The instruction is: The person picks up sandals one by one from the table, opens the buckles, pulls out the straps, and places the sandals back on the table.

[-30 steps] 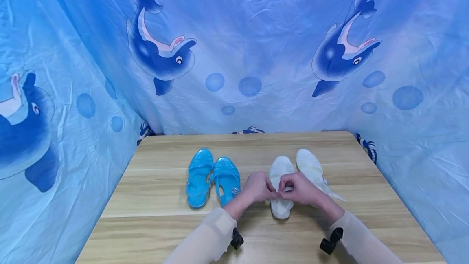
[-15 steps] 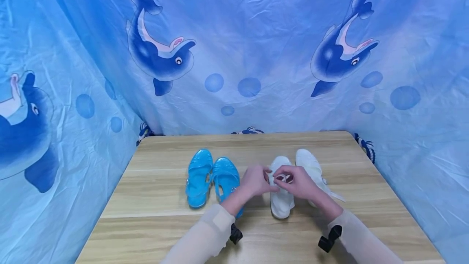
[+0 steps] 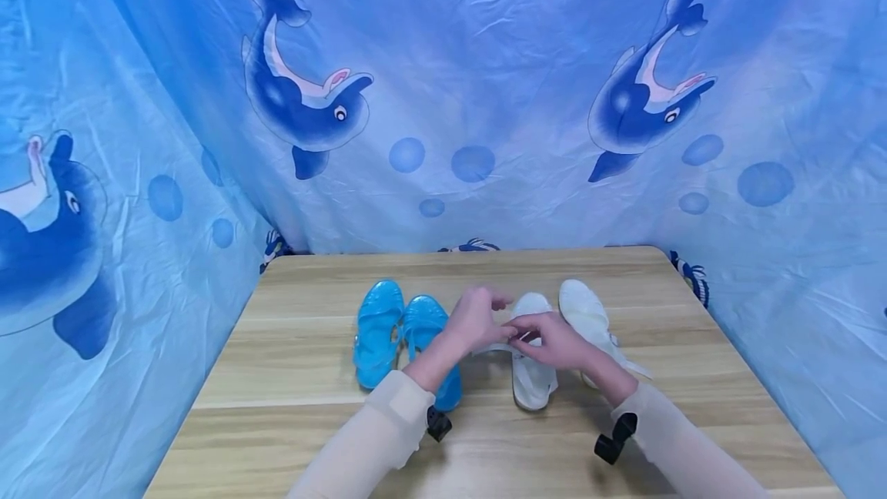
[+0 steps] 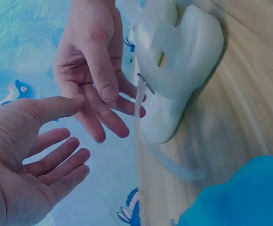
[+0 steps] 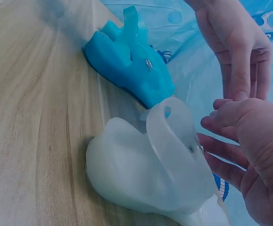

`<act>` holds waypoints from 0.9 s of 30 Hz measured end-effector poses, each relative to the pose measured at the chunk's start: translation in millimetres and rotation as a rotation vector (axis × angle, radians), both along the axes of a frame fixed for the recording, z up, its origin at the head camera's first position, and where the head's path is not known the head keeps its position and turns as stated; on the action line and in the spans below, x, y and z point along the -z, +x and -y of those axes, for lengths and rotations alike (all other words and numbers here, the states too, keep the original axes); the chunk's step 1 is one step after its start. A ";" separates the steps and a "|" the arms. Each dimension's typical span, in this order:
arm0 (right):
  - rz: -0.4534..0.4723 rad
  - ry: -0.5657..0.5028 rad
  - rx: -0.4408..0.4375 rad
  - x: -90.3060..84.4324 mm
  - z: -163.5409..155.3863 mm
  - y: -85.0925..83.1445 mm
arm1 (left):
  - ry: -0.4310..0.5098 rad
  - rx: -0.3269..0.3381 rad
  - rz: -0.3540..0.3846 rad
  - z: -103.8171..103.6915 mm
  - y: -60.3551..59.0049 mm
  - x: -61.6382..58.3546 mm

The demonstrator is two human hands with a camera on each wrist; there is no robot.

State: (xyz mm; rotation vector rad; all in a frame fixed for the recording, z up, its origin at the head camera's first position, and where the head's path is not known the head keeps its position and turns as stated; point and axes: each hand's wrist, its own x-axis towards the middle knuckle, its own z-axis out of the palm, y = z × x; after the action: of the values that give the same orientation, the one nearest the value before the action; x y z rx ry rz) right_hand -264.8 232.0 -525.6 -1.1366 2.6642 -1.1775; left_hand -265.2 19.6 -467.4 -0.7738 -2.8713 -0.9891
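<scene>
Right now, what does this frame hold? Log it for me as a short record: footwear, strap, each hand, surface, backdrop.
Blue sandals: two, side by side on the left; the forearm partly covers one
Left white sandal: partly hidden by the right hand
Right white sandal: beside it
Strap: loose end extends from the left white sandal towards the blue pair
Left hand: fingers relaxed, holding nothing
Right hand: fingers near the buckle; contact unclear
Surface: wood-grain table
Backdrop: blue sheet, dolphin prints

Dolphin-patterned blue sheeting [image 3: 457,75] hangs behind the table [image 3: 277,353].
</scene>
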 end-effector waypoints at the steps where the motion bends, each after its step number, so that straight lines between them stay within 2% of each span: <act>1: 0.004 0.003 0.011 0.1 -1.7 0.0 | -0.002 0.004 -0.001 -0.3 -0.8 2.0; 4: 0.004 0.011 0.071 -1.0 -10.0 0.9 | -0.004 0.016 0.006 -2.7 -3.1 9.2; 8: -0.003 0.034 0.151 -2.9 -23.0 3.4 | 0.005 0.071 0.074 -7.6 -5.5 20.0; 12: 0.045 0.044 0.117 1.1 -30.1 7.4 | -0.005 0.148 0.125 -14.6 -6.6 33.2; 16: 0.081 0.047 0.084 9.4 -31.7 10.6 | -0.033 0.178 0.150 -20.0 -6.2 44.5; 27: 0.090 0.007 0.108 15.3 -33.5 14.3 | 0.009 0.202 0.205 -21.8 -7.2 51.4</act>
State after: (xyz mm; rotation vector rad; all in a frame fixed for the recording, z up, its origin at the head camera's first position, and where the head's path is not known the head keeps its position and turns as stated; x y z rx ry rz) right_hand -250.4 265.5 -540.9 -0.9263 2.6894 -1.2030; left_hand -272.4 41.5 -518.9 -1.0365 -3.0016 -1.1659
